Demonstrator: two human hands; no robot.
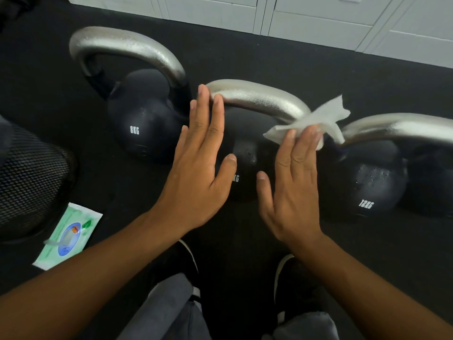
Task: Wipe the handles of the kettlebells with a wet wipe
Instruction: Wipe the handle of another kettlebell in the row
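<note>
Right hand [293, 182], straight fingers [307, 141] together, presses a white wet wipe [316, 121] against the middle black kettlebell's silver handle [257, 98]; left hand [198, 163] spread flat, touching it.

3 kettlebells: 8KG kettlebell [144, 123], middle kettlebell [245, 148] & 12KG kettlebell [367, 182] all w/ matte black bodies, white weight lettering & silver, finely speckled handles; the 12KG body also shows pale droplet-like specks. Wet wipe [316, 123] is plain white, wipes pack [68, 236] pale green & white w/ a blue oval, orange & dark green spots. Floor mat [245, 57] is black, cabinets [318, 18] white-grey, mesh object [27, 182] black w/ a net pattern, shoes [289, 285] black w/ white edging, trousers [171, 310] grey.
</note>
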